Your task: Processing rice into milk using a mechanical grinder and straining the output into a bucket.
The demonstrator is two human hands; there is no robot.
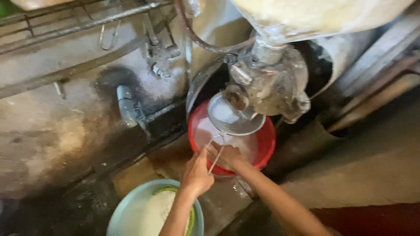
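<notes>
From the head camera, looking down, two bare arms reach up from the bottom of the picture. The left hand (197, 172) and the right hand (226, 156) meet just above the near rim of a red bucket (267, 146). Both hands are closed around the thin wire handle of a round metal strainer (234, 118) — the left hand pinches it lower down, the right hand grips it a little higher, over the bucket.

The strainer sits above the red bucket, right under the spout of a dirty grey grinding machine (273, 83). Inside the bucket there is a pale, milky liquid. On top of the machine rests a big hopper (315, 15) with something whitish-yellow in it. A brown hose (197, 37) curves down to the machine.

Near the bottom, beside the left arm, stands a light blue basin (131, 209) with something white in it — part of it is hidden by the arm. On the left there is a stained grey wall (48, 122) with a short pipe (127, 105) sticking out, and metal bars (78, 22) run above it.
</notes>
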